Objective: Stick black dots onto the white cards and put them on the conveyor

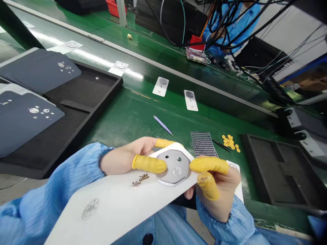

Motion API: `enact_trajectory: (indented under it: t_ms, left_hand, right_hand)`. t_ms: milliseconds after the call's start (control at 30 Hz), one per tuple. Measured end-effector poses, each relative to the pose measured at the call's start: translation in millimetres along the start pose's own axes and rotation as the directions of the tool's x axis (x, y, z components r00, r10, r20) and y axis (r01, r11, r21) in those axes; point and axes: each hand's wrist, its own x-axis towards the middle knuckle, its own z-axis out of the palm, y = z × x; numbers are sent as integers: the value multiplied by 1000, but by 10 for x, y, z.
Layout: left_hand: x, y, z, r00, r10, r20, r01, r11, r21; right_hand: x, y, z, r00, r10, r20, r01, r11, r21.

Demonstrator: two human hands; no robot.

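You have on the left side a big black foam tray (98, 120), and over it lie two dark panels (41, 69), each with some round and small openings; white edges show from under them. On the right side there is a second black foam tray (286, 190), which has raised dividers in it. At the far left I see one red bin (113, 8), and at the far side one red container (196, 43), near a person in blue (230, 25)

Your left hand (121, 158) holds the white panel (109, 204), with the thumb pressed upon its grey plate (176, 166). Your right hand (222, 183) grips the near-right edge of the same panel, narrow between the covered fingers. The panel is tilted in front of you, above the near edge of the green table (127, 109)

On the far side, four white cards (160, 86) can be counted clearly. On the table are two tweezers, one purple (163, 125) and one black (222, 145). To their right is one pile of yellow finger covers (230, 141), too crowded to count exactly. The dotted sheets (204, 143) lie between the two tweezers, partly overlapping
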Motion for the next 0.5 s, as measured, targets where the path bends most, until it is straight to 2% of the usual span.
enact_trajectory:
  t_ms: [100,167,233,300,333,367,433,500]
  left_hand:
    - [93,-91,16,999,23,-43,-22,999,36]
    - [201,-227,10,980,74,-187,-55,993,103]
    - [315,-390,-33,932,133,-338,-67,978,199]
    - [400,-532,-133,893,183,-410,-63,955,289]
    - [426,-584,-206,883,211,-420,-66,941,333]
    - [442,-623,-292,869,248,-428,-78,923,376]
    - [449,-672,-490,834,316,-453,-102,894,436]
    - [434,-705,-680,804,339,-489,-95,885,457]
  right_hand:
    - [-19,43,-16,996,-35,-78,31,998,-61]
    - [-27,119,-107,988,-16,-152,-10,986,-168]
    - [-32,236,-370,979,30,-202,-89,953,-289]
    - [-65,339,-853,969,73,-236,-175,877,-448]
    - [-106,362,-1160,955,74,-288,-233,788,-570]
    - [-166,360,-1485,941,60,-334,-290,653,-700]
    - [-318,293,-2102,907,61,-417,-383,532,-755]
    - [-452,201,-2559,880,81,-468,-456,422,-784]
